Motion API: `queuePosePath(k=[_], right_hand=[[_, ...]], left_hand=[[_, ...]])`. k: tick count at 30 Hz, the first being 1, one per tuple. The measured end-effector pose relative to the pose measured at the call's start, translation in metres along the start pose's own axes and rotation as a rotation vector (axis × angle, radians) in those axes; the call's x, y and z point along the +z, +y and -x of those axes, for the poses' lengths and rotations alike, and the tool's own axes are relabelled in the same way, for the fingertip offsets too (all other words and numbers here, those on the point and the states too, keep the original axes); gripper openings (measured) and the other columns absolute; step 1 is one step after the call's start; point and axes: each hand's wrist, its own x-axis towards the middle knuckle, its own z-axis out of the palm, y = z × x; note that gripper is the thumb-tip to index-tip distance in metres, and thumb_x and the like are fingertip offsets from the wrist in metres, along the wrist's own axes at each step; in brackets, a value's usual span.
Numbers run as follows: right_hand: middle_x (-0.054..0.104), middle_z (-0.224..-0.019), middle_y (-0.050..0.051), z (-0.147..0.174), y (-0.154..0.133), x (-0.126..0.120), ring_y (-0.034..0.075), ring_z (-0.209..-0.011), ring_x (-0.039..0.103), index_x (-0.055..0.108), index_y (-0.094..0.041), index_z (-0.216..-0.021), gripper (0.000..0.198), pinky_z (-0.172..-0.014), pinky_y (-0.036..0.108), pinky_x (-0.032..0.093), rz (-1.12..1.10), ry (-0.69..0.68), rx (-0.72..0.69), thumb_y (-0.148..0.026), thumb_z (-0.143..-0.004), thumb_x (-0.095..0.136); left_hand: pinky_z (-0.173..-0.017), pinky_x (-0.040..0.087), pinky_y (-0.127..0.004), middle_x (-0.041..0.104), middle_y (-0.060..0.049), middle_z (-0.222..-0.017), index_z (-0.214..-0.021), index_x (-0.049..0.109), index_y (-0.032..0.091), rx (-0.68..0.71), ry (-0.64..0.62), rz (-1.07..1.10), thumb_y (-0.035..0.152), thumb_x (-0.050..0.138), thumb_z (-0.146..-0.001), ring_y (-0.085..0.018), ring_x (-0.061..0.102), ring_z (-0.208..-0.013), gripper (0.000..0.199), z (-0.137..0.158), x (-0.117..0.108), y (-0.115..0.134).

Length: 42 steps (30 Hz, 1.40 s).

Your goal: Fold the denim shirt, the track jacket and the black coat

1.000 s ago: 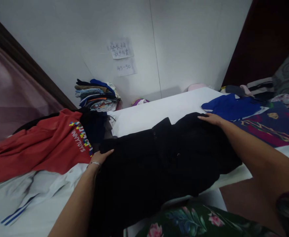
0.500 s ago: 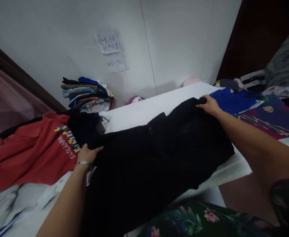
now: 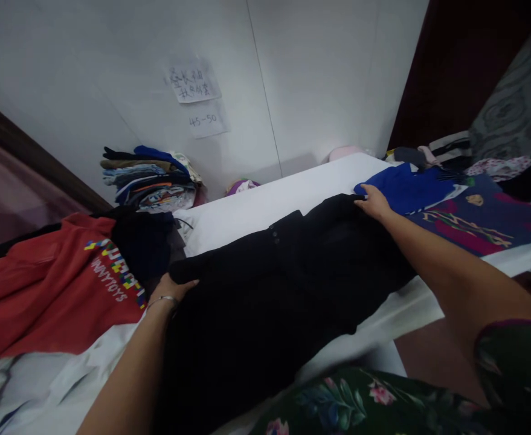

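Observation:
A black garment (image 3: 265,302) is stretched sideways across the front of the white table (image 3: 242,214). Small dark buttons show near the middle of its far edge, beside a raised flap; its lower part hangs toward me. My left hand (image 3: 174,290), with a bracelet at the wrist, pinches the far left corner between thumb and fingers. At the far right corner, my right hand (image 3: 374,202) grips the cloth the same way, close to a blue garment (image 3: 396,184). Whether the black garment is a jacket or something else, I cannot tell.
A red sweatshirt (image 3: 66,284) with colourful lettering lies at the left. Behind it stands a stack of folded clothes (image 3: 151,175) by the wall. A purple patterned garment (image 3: 478,214) lies to the right. Two paper notes (image 3: 195,81) hang on the wall.
Both hands keep hold of the black garment. It has come down a little, its right end now lower against the table. The view has shifted slightly.

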Motion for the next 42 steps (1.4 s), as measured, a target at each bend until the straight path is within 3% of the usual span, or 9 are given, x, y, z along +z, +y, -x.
queuePosePath(k=[2,5,7,10,15,24,31,36,42], right_hand=[[0.065,-0.108,0.011,0.015,-0.005,-0.014,0.026,-0.099,0.059,0.064,-0.016,-0.106,0.036,-0.090,0.038,0.045,-0.116,-0.026,-0.025,-0.032,-0.074,0.059],[0.068,-0.081,0.005,0.049,-0.007,-0.027,0.021,-0.077,0.062,0.068,-0.017,-0.084,0.023,-0.076,0.033,0.049,-0.268,-0.231,-0.020,-0.036,-0.072,0.060],[0.067,-0.074,0.002,0.072,-0.007,-0.031,0.019,-0.071,0.060,0.068,-0.019,-0.079,0.020,-0.070,0.030,0.048,-0.269,-0.348,-0.029,-0.036,-0.070,0.062],[0.068,-0.074,0.000,0.094,-0.005,-0.029,0.017,-0.069,0.060,0.069,-0.020,-0.080,0.017,-0.068,0.029,0.047,-0.183,-0.401,-0.014,-0.032,-0.071,0.060],[0.069,-0.088,0.002,0.103,-0.005,-0.018,0.020,-0.082,0.062,0.071,-0.023,-0.081,0.015,-0.078,0.030,0.047,-0.011,-0.349,-0.080,-0.024,-0.074,0.058],[0.063,-0.095,0.008,0.114,-0.013,-0.011,0.022,-0.095,0.056,0.072,-0.022,-0.087,0.021,-0.076,0.028,0.042,0.344,-0.372,-0.275,-0.025,-0.085,0.051],[0.063,-0.085,0.007,0.111,-0.019,-0.006,0.021,-0.087,0.056,0.065,-0.020,-0.067,0.013,-0.072,0.027,0.041,0.245,-0.330,-0.200,-0.020,-0.076,0.055],[0.064,-0.082,0.006,0.112,-0.015,-0.005,0.019,-0.079,0.058,0.060,-0.020,-0.071,0.017,-0.071,0.028,0.045,0.014,-0.204,-0.097,-0.033,-0.078,0.051],[0.061,-0.080,0.008,0.117,0.020,-0.052,0.020,-0.071,0.062,0.051,-0.023,-0.086,0.041,-0.061,0.034,0.050,-0.245,0.026,0.057,-0.054,-0.084,0.024]], left_hand=[[-0.090,0.046,-0.052,0.053,-0.027,-0.127,-0.136,0.037,0.004,0.027,0.134,-0.113,0.053,0.063,-0.072,-0.040,0.054,-0.113,0.085,0.015,-0.008,0.012],[-0.104,0.033,-0.052,0.036,-0.022,-0.145,-0.142,0.028,0.009,0.304,0.333,-0.187,0.047,0.050,-0.084,-0.036,0.035,-0.132,0.073,0.033,-0.007,0.033],[-0.109,0.028,-0.048,0.031,-0.018,-0.149,-0.142,0.031,0.011,0.455,0.304,-0.198,0.046,0.045,-0.086,-0.032,0.028,-0.136,0.068,0.038,0.004,0.046],[-0.110,0.021,-0.051,0.029,-0.016,-0.150,-0.141,0.036,0.011,0.469,0.170,-0.260,0.049,0.039,-0.088,-0.031,0.022,-0.139,0.065,0.038,0.028,0.058],[-0.112,0.013,-0.053,0.027,-0.012,-0.152,-0.142,0.037,0.013,0.418,0.066,-0.335,0.051,0.029,-0.090,-0.029,0.014,-0.142,0.065,0.038,0.052,0.057],[-0.113,0.012,-0.052,0.025,-0.010,-0.152,-0.143,0.035,0.015,0.397,0.075,-0.291,0.055,0.026,-0.090,-0.027,0.013,-0.142,0.067,0.041,0.053,0.055],[-0.113,0.012,-0.052,0.026,-0.010,-0.152,-0.143,0.036,0.015,0.398,0.092,-0.278,0.055,0.026,-0.090,-0.027,0.014,-0.142,0.066,0.041,0.053,0.054],[-0.112,0.012,-0.052,0.027,-0.010,-0.152,-0.142,0.037,0.015,0.396,0.094,-0.265,0.054,0.028,-0.090,-0.027,0.015,-0.142,0.066,0.042,0.052,0.053],[-0.112,0.013,-0.052,0.029,-0.011,-0.151,-0.142,0.038,0.015,0.410,0.111,-0.272,0.052,0.028,-0.090,-0.028,0.016,-0.141,0.065,0.044,0.052,0.053]])
